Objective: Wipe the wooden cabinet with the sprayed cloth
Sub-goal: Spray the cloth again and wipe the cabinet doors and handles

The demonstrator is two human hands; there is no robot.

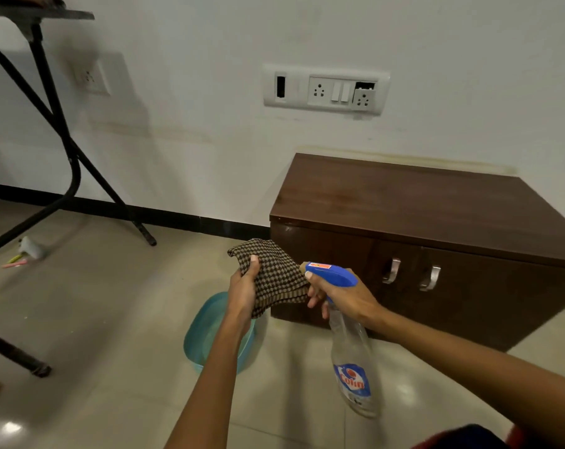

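L hand (pixel 242 286): fingers curled under checked cloth (pixel 276 270), thumb pressed on top. R hand (pixel 344 298): fingers wrapped round spray bottle (pixel 352 358) neck & trigger, nozzle right at cloth. Cabinet (pixel 436 205): just beyond R fingers, doors closed. Blue basin (pixel 205 335): on floor, below L fingers.

Bare to the frame's edge on both forearms (pixel 209 367), with no sleeve in sight. Short, pale nails on the left hand (pixel 242 288) and the right hand (pixel 345 296). Wearing a dark navy garment (pixel 469 437) edged with red, blurred at bottom right.
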